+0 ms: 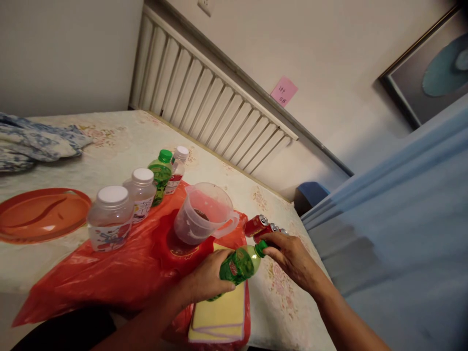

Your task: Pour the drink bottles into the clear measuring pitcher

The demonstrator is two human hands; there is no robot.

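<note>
My left hand (211, 277) is wrapped round the body of a green-labelled plastic bottle (239, 265), which tilts up to the right. At its top, the fingers of my right hand (288, 253) close on the green bottle cap (261, 247). I cannot tell whether the cap is still joined to the neck. Below the bottle lie folded yellow cloths (219, 317) with pale purple edges. Just beyond it a clear plastic measuring jug (197, 219) with a handle stands over a red dish (175, 251); something dark shows inside the jug.
A red plastic sheet (98, 287) covers part of the flowered tablecloth (127, 141). Two white-lidded jars (109, 224), another green bottle (161, 173) and a white-capped bottle (177, 170) stand left. Several red cans (256, 225) are near my right hand. An orange lid (44, 214) lies far left.
</note>
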